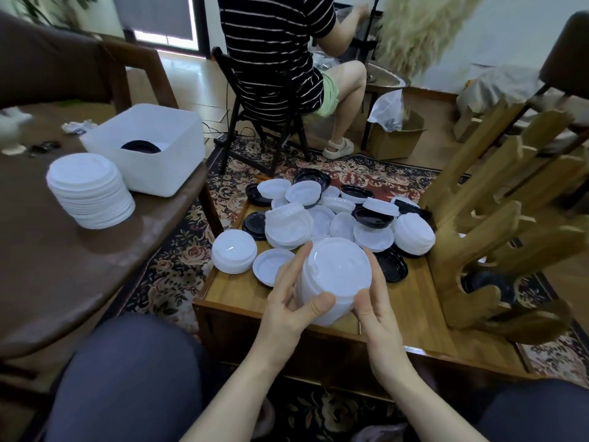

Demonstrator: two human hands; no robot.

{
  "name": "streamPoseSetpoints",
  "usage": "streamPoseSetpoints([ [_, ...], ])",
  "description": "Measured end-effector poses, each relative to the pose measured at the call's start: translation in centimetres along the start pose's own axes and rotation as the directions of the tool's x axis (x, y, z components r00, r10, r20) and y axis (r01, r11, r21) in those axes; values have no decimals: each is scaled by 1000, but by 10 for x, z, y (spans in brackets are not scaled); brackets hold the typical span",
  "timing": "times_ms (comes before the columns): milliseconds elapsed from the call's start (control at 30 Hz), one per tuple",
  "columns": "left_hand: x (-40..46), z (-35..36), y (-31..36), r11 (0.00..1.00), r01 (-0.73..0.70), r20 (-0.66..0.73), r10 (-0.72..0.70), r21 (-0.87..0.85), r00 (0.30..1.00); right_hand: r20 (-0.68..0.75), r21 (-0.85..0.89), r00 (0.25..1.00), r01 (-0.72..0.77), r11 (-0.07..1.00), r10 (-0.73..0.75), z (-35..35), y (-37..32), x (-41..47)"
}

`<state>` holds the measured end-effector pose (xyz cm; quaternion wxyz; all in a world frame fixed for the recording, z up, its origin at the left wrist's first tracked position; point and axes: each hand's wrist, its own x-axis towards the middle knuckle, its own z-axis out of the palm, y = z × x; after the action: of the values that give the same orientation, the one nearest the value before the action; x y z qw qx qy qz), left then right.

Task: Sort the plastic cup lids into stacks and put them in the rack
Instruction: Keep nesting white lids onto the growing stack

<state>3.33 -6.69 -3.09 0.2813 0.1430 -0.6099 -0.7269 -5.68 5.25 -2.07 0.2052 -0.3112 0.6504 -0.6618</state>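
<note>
- Head view: both hands hold a stack of white lids (331,279) above the near edge of a low wooden desk (411,314).
- Left hand (293,301) curls around the stack's left side, thumb across its front; right hand (373,301) cups the right side, fingers running up the rim.
- Loose white and black lids (338,215) lie heaped on the desk's far half.
- Wooden rack (497,224) stands at the desk's right edge, a black lid (487,279) lodged low in it.
- Second white stack (89,193) sits on a round brown desk (63,275) at left, beside a white bin (149,148).
- Far behind, a person in a striped shirt (277,43) sits on a dark chair (255,122).
</note>
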Motion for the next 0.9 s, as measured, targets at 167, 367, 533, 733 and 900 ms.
streamPoseSetpoints([
  [167,6,-24,48,992,-126,-95,128,19,987,73,40,993,86,995,-89,27,-36,23],
  [367,3,-72,91,980,-197,-200,195,9,960,182,146,980,57,988,-84,85,-56,45],
  [533,-8,-118,116,973,-231,-345,216,-3,913,300,202,951,9,979,-71,143,-65,58],
  [733,-32,-181,130,966,-257,-542,229,25,809,470,236,881,-76,969,-45,220,-70,62],
  [900,-42,-217,134,965,-248,-691,234,81,684,555,224,832,-138,965,-10,275,-69,65],
])
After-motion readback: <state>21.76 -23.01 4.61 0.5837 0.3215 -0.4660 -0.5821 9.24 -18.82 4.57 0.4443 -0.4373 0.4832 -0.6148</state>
